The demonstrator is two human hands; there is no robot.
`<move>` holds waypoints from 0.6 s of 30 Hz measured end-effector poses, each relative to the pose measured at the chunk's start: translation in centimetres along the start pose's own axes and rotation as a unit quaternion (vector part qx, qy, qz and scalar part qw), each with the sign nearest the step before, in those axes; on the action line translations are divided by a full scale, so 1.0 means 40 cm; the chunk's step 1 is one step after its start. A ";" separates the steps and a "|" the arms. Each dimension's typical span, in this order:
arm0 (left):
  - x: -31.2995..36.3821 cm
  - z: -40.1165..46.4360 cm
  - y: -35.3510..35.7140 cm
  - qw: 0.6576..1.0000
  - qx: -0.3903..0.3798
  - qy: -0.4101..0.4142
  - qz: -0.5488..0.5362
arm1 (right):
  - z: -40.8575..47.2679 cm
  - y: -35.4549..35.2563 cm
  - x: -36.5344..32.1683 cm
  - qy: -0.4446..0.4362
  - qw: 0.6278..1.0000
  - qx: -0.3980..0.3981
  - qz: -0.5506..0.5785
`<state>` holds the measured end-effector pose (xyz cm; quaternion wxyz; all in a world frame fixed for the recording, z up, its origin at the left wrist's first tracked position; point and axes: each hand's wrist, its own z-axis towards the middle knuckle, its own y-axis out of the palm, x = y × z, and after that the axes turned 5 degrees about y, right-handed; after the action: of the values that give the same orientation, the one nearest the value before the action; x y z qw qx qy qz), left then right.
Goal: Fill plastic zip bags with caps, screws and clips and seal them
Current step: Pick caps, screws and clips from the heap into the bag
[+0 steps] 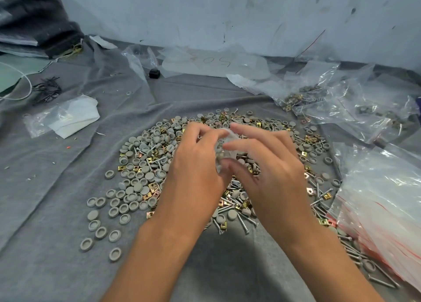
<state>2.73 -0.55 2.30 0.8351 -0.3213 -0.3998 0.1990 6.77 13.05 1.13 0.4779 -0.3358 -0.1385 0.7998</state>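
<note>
A small clear zip bag [227,142] with a few parts inside is held between both hands above the heap. My left hand [196,162] pinches its left side with thumb and fingers. My right hand [262,162] grips its right side, fingers curled round the plastic. Below them spreads a heap of grey round caps [136,183], silver screws [241,219] and brass clips [152,186] on the grey cloth [57,210]. Much of the bag is hidden by my fingers.
A stack of unused zip bags with red strips [382,228] lies at the right. Filled bags [319,96] pile up at the back right. Loose plastic and white paper [73,117] lie at the left, dark nails [46,89] behind them, a wall at the back.
</note>
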 end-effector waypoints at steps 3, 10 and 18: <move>-0.006 0.005 -0.010 1.000 0.020 -0.011 -0.001 | 0.002 -0.009 0.023 0.056 0.998 0.020 0.027; -0.036 0.020 -0.048 0.982 0.181 -0.039 0.029 | -0.032 0.004 0.095 0.188 0.929 -0.293 -0.128; -0.035 0.007 -0.024 0.997 0.053 -0.045 0.036 | -0.044 0.019 0.099 0.170 0.912 -0.336 -0.163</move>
<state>1.72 -1.94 2.35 0.8244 -0.2817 -0.4136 0.2644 6.17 15.86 -2.18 0.4768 -0.5803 -0.3683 0.5480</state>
